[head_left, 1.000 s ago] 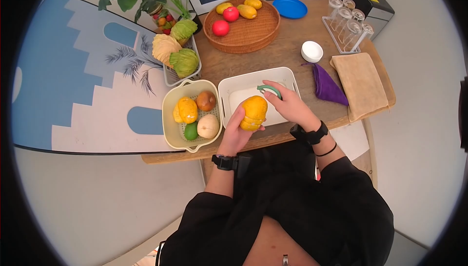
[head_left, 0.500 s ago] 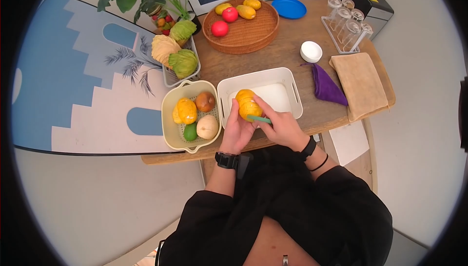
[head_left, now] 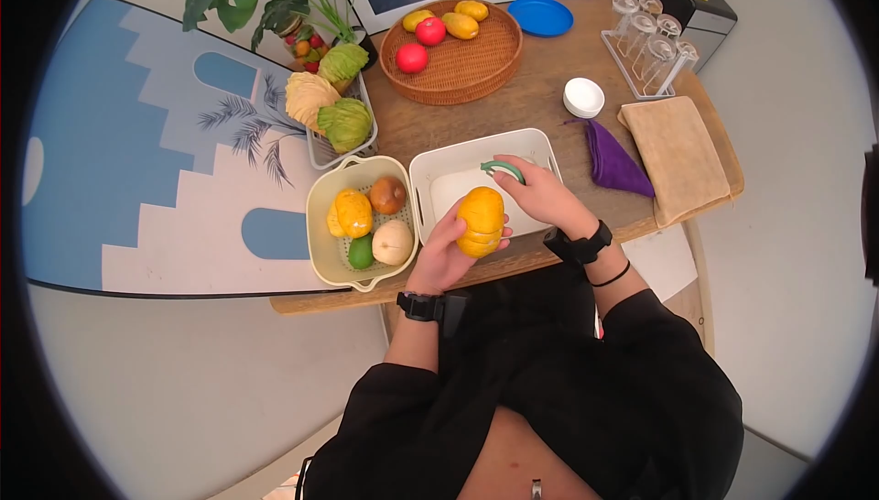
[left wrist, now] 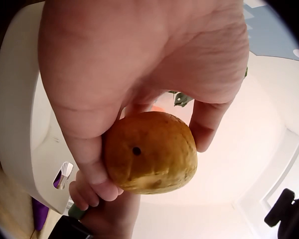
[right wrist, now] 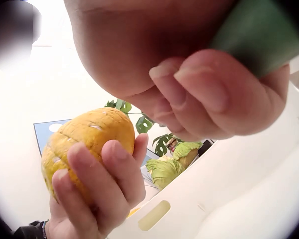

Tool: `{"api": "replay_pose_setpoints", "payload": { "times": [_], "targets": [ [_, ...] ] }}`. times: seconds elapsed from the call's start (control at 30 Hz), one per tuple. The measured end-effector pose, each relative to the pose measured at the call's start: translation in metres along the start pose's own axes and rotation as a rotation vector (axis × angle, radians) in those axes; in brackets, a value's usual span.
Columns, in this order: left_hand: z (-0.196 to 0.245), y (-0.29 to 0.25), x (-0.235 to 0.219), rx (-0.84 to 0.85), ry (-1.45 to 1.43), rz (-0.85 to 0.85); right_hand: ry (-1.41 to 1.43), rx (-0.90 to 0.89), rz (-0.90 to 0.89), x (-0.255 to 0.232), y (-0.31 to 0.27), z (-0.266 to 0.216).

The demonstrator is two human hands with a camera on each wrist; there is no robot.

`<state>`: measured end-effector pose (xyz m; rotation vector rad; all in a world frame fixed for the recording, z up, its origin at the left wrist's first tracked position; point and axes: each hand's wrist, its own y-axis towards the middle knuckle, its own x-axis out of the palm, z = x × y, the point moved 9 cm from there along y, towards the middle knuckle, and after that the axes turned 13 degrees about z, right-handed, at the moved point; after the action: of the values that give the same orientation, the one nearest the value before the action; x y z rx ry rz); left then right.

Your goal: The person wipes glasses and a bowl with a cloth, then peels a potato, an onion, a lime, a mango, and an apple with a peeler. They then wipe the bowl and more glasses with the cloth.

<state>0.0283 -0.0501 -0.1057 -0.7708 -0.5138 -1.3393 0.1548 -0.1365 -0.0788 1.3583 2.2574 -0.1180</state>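
The left hand [head_left: 443,253] grips a yellow-orange, ribbed fruit or vegetable [head_left: 482,222] above the near edge of a white tray [head_left: 534,141]. Its round end with a small dark spot faces the left wrist view, where the yellow item [left wrist: 152,154] sits between thumb and fingers. Over the tray's right part, the right hand [head_left: 551,199] holds a green-handled tool [head_left: 508,168], apart from the yellow item. In the right wrist view the green handle [right wrist: 261,37] lies within curled fingers [right wrist: 209,94]; several pale marks show on the item's skin [right wrist: 89,134].
Left of the tray, a cream basket [head_left: 320,257] holds several fruits or vegetables. Behind are a grey basket [head_left: 366,150] with leafy heads and a round wicker tray [head_left: 458,83]. White bowls [head_left: 584,97], a purple cloth [head_left: 618,161], a tan cloth [head_left: 676,161] and glasses [head_left: 655,60] stand right.
Half a second ago the green tool was against the yellow item. The right hand has since moved up and away with it, over the tray, and the left hand has shifted the item slightly right.
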Motion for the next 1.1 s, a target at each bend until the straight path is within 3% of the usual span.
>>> {"api": "replay_pose_setpoints", "payload": {
  "times": [0.07, 0.13, 0.2, 0.23, 0.27, 0.33, 0.4, 0.5, 0.57, 0.6, 0.7, 0.83, 0.9, 0.93, 1.0, 1.1],
  "targets": [
    [-0.002, 0.0, -0.001, -0.025, -0.033, -0.01, 0.045, -0.019, 0.027, 0.0, -0.005, -0.002],
    [0.0, 0.004, -0.013, -0.019, -0.124, 0.146, 0.09, -0.039, 0.054, -0.005, -0.015, -0.017],
    [0.0, 0.008, -0.019, -0.003, -0.208, 0.194, 0.119, 0.089, -0.079, -0.007, -0.035, -0.049],
    [0.001, 0.01, -0.025, 0.012, -0.292, 0.241, 0.028, -0.102, -0.053, 0.003, -0.041, -0.046],
    [0.002, 0.012, -0.019, 0.01, -0.293, 0.242, 0.028, -0.1, -0.054, 0.008, -0.048, -0.041],
    [0.003, 0.014, -0.013, 0.009, -0.231, 0.33, -0.107, -0.431, -0.013, 0.016, -0.065, -0.063],
    [-0.002, 0.017, -0.014, 0.002, -0.207, 0.311, -0.175, -0.337, -0.096, 0.02, -0.068, -0.062],
    [-0.005, 0.016, -0.012, 0.004, -0.13, 0.304, -0.176, -0.295, -0.039, 0.015, -0.061, -0.059],
    [-0.006, 0.012, -0.014, 0.009, -0.077, 0.315, -0.013, -0.224, 0.081, 0.003, -0.048, -0.054],
    [-0.003, 0.009, -0.01, 0.033, -0.056, 0.234, -0.012, -0.224, 0.083, -0.001, -0.043, -0.054],
    [0.005, -0.003, -0.004, 0.077, 0.066, 0.119, 0.209, 0.049, -0.086, -0.003, -0.029, -0.046],
    [0.01, -0.009, -0.01, 0.087, 0.29, 0.025, 0.192, 0.084, -0.235, -0.001, -0.014, -0.032],
    [0.011, -0.011, -0.01, 0.089, 0.292, 0.02, 0.188, 0.231, -0.343, 0.004, -0.017, -0.027],
    [0.012, -0.011, -0.009, 0.093, 0.293, 0.014, 0.189, 0.228, -0.341, 0.008, -0.017, -0.021],
    [0.017, -0.009, -0.002, 0.087, 0.198, 0.028, 0.228, 0.039, -0.198, 0.008, -0.01, -0.02],
    [0.008, -0.002, -0.012, 0.028, 0.025, 0.117, 0.228, 0.015, -0.026, 0.001, -0.013, -0.022]
  ]
}}
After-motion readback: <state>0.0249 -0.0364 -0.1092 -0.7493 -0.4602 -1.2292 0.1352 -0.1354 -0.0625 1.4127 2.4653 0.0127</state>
